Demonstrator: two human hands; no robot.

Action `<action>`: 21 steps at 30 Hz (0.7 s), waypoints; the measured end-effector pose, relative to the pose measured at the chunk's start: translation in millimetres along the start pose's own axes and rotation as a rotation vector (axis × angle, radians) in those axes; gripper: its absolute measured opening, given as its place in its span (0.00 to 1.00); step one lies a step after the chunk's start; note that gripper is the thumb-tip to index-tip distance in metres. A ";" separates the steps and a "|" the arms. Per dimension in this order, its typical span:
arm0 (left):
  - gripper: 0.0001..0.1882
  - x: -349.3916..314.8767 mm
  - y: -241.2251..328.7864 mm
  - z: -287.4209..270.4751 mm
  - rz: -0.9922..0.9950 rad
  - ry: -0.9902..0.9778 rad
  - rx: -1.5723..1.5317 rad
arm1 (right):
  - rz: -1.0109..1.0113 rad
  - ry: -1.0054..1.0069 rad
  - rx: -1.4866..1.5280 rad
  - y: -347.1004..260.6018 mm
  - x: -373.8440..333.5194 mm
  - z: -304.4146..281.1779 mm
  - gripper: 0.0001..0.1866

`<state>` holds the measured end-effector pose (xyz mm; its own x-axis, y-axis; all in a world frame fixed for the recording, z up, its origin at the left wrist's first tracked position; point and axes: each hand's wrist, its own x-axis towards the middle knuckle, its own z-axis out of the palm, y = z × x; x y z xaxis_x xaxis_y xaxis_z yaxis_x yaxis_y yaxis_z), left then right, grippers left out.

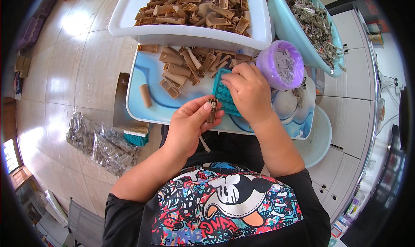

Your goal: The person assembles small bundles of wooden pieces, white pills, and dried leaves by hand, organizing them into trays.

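My left hand [186, 124] holds a small brown plastic housing [212, 113] upright between thumb and fingers, its hollow, ribbed side showing. A light, cord-like strip [204, 144] hangs below that hand. Just right of it, my right hand [251, 93] is over a teal tray [221, 92] with rows of round cups. Its thumb and fingertips are pinched together; whatever they grip is hidden. Behind the tray, loose brown housings [176, 70] lie heaped on the blue-and-white tabletop [166, 108]. A single housing [145, 95] lies apart at the left.
A white bin [190, 36] full of brown housings stands beyond the table. To the right are a purple-lined container [264, 70] with grey pieces and a light-blue tub [283, 24] of scrap-like bits. Clear bags [110, 147] lie on the floor, left, near a cardboard box [122, 115].
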<state>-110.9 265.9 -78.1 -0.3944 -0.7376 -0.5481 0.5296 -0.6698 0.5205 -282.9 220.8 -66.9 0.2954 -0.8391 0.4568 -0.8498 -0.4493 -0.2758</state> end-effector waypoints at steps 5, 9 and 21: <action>0.16 0.4 0.0 -1.2 0.005 -0.002 -0.011 | 0.031 0.055 0.298 -13.1 -8.0 -4.3 0.07; 0.15 0.6 -1.2 -3.5 -0.003 -0.005 -0.002 | 0.004 0.038 0.332 -25.3 -17.0 -4.2 0.07; 0.14 -2.1 -8.2 -1.4 0.085 0.000 -0.027 | -0.032 0.045 0.268 -37.6 -25.0 0.5 0.05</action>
<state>-113.4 273.1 -82.1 -0.3473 -0.7914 -0.5030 0.5808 -0.6027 0.5472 -258.1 258.6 -68.4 0.2956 -0.8112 0.5045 -0.6923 -0.5458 -0.4720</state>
